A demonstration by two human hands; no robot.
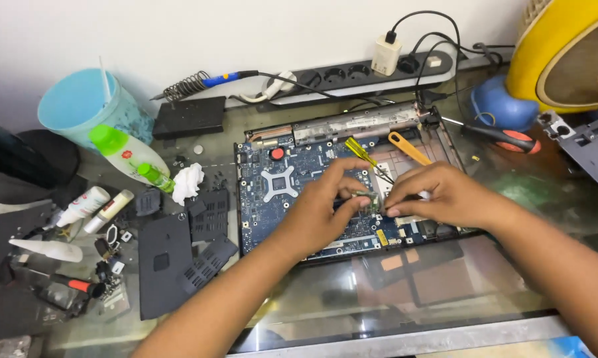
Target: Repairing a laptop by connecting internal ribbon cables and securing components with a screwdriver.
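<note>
I see a plain white wall [179, 33] behind, a glossy glass tabletop [352, 298] reflecting soft light, its metal front edge [405, 338] nearest me

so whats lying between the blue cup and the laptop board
In the head view, between the blue cup and the board lie a green-capped bottle, a crumpled white tissue and black vented covers.

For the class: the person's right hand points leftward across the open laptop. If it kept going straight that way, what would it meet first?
Most likely the left hand: the right hand points left at the small green module, which both hands' fingers pinch, with the left hand directly beyond. Depth is unclear.
</note>
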